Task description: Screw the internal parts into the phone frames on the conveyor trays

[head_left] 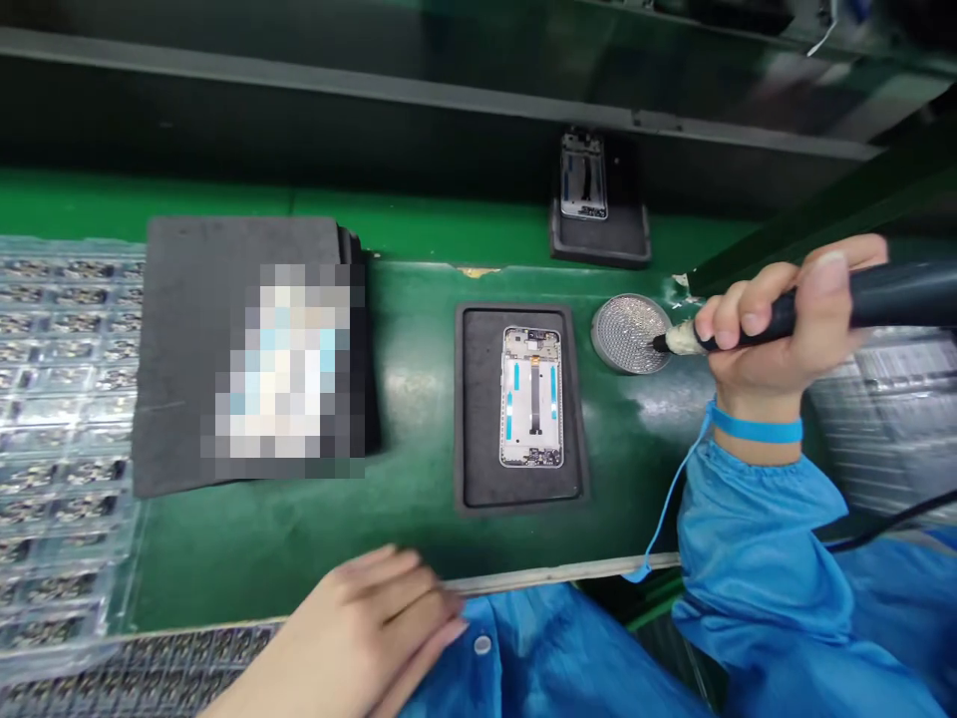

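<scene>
My right hand (778, 329) grips a black electric screwdriver (897, 294) with a whitish wrapped nose. Its dark tip reaches into a round metal dish (632, 335) whose surface is covered in small dimples. At the table's front edge, my left hand (374, 628) has its fingers bent and together, the thumb close to the fingertips; whatever lies between them is hidden. Between the hands, an opened phone body (532, 399) with blue strips and a dark flex cable lies in a black foam tray (478, 489).
Black foam sheets (194, 299) are stacked at left, partly blurred out. Clear plastic trays of small parts (67, 399) fill the far left. Another phone body (584, 175) sits in a foam tray (598, 249) at the back, below a dark ledge. Clear trays (889, 399) stand at right.
</scene>
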`<action>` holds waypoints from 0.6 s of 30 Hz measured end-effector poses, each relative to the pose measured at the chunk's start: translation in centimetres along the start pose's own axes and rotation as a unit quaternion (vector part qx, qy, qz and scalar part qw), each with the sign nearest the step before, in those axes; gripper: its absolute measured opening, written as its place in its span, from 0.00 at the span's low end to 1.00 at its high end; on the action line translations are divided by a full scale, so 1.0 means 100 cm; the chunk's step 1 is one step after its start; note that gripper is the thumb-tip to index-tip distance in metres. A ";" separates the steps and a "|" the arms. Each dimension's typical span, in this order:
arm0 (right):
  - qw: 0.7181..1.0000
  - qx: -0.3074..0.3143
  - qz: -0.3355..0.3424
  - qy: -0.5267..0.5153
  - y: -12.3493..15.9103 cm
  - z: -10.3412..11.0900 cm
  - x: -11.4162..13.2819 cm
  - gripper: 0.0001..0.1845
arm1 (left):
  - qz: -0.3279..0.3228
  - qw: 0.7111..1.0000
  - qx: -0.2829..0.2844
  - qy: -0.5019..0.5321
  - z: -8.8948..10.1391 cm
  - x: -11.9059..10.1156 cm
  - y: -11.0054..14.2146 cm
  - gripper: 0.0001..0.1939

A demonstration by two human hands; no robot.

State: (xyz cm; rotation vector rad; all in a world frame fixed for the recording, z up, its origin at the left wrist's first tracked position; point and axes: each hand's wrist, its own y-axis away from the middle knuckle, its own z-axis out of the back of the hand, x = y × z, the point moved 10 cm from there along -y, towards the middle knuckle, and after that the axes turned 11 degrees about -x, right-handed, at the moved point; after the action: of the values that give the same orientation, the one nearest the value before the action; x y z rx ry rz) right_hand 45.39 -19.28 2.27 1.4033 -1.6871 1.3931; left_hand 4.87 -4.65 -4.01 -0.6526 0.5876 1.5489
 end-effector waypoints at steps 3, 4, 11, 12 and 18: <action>1.000 -0.002 0.001 0.020 0.002 -0.005 -0.011 0.27 | -0.139 0.986 -0.090 -0.015 0.011 -0.023 -0.077 0.19; 1.000 0.005 0.005 0.023 0.000 -0.007 -0.014 0.29 | -0.163 0.980 -0.105 -0.043 0.007 -0.020 -0.096 0.21; 0.999 0.015 0.034 0.016 -0.018 -0.018 -0.028 0.24 | -0.191 0.970 -0.085 -0.122 -0.036 0.010 -0.133 0.21; 0.999 0.020 0.033 0.022 -0.020 -0.019 -0.031 0.24 | -0.188 0.970 -0.093 -0.121 -0.035 0.010 -0.132 0.18; 0.999 0.020 0.023 0.031 -0.027 -0.017 -0.042 0.25 | -0.183 0.968 -0.121 -0.125 -0.031 0.006 -0.131 0.14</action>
State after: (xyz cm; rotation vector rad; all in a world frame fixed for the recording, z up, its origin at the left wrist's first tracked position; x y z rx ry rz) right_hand 48.90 -15.91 0.16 1.3363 -1.6702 1.4871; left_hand 18.06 -5.36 -6.46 -0.6917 0.0778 1.3344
